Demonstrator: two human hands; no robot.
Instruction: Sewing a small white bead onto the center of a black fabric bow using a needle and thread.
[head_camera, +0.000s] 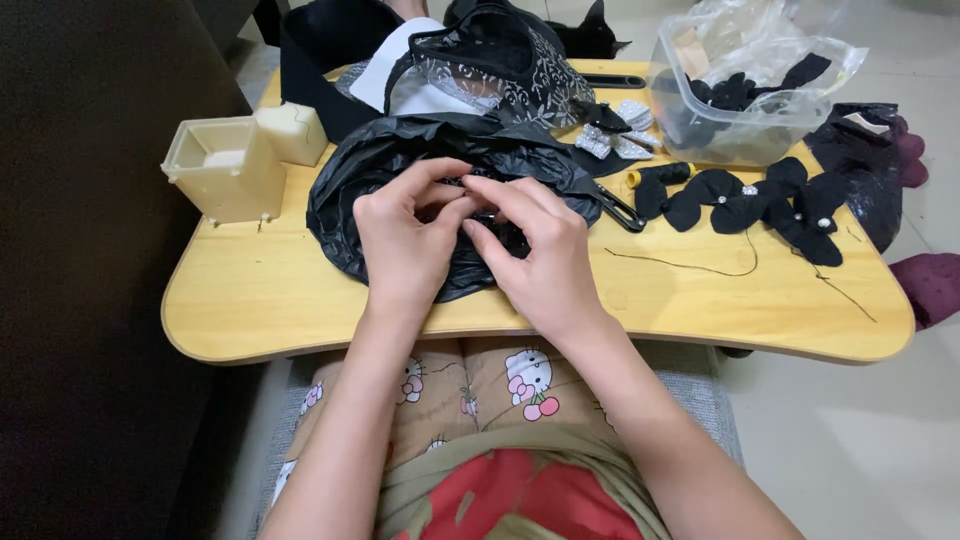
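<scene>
My left hand (405, 235) and my right hand (535, 250) meet over a crumpled black plastic bag (390, 165) on a small wooden lap table (260, 290). Between the fingertips of both hands is a small black piece (480, 208), too small to identify. To the right lie several finished black fabric bows with pearl centres (745, 200). A spool of black thread with a yellow end (660, 175) and black scissors (618, 210) lie just past the bag.
A cream plastic box (225, 165) and its lid (292, 130) stand at the table's left. A clear tub with black pieces (745, 100) sits at back right, silver bows (615, 135) and black lace fabric (500, 65) at the back. Loose black thread (690, 265) trails across the table.
</scene>
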